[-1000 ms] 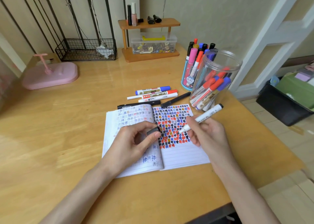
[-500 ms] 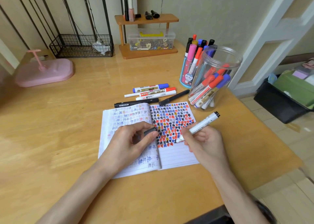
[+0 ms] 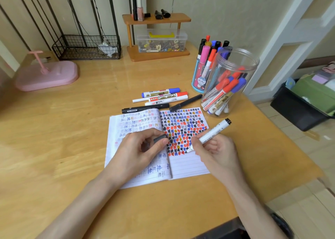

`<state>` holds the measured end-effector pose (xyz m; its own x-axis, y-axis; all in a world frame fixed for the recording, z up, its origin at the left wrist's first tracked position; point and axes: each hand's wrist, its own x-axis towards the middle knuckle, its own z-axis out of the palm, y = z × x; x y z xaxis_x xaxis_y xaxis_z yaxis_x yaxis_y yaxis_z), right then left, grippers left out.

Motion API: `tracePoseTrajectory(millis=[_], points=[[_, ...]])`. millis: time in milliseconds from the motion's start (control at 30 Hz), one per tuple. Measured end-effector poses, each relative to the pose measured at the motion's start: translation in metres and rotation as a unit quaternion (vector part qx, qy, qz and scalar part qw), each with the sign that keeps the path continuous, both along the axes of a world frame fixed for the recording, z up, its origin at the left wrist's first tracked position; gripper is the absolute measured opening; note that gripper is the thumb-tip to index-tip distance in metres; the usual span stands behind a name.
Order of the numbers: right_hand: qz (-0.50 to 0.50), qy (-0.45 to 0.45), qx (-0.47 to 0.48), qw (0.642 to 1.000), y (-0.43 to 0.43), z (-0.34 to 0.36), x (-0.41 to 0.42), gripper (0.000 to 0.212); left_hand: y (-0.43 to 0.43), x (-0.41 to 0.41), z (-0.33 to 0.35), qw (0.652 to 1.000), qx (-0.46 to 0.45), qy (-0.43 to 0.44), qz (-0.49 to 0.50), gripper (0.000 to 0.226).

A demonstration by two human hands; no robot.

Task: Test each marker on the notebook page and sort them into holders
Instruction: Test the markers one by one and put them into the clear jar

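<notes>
An open notebook lies on the wooden desk, its right page crowded with red, blue, black and yellow marks. My right hand grips a white marker with a black end, tip down on the right page at the lower edge of the marks. My left hand rests on the left page and pinches a black cap. Several loose markers lie just beyond the notebook. A clear plastic jar and a blue cartoon pen cup hold more markers at the right.
A pink stand sits at the far left, a black wire basket against the wall, and a small wooden shelf with a clear box behind the markers. The desk's right edge drops to the floor, where a black bin stands.
The marker tip has moved down the right page to the lower edge of the marks. My left hand keeps the cap pinched in the same place.
</notes>
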<state>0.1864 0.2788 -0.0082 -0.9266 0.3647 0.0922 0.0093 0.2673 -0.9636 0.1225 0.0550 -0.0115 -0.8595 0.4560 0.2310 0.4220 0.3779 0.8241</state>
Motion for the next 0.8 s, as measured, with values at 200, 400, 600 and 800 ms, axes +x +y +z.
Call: tracePoseTrajectory(millis=[200,400,600,800], points=[[-0.011,0.006,-0.008,1.0,0.001,0.0,-0.001,0.01,0.0,-0.001,-0.002,1.0,0.004,-0.009,-0.007,0.022],[0.002,0.008,-0.004,1.0,0.001,-0.001,-0.001,0.009,0.0,0.0,-0.003,1.0,0.004,0.004,-0.007,0.02],[0.009,0.042,-0.032,0.999,0.001,0.001,-0.001,0.011,0.001,-0.001,-0.002,0.999,-0.012,0.028,0.013,0.024],[0.028,0.111,-0.106,0.988,0.002,0.015,0.005,0.014,-0.001,0.0,0.002,0.999,0.02,0.024,0.012,0.02]])
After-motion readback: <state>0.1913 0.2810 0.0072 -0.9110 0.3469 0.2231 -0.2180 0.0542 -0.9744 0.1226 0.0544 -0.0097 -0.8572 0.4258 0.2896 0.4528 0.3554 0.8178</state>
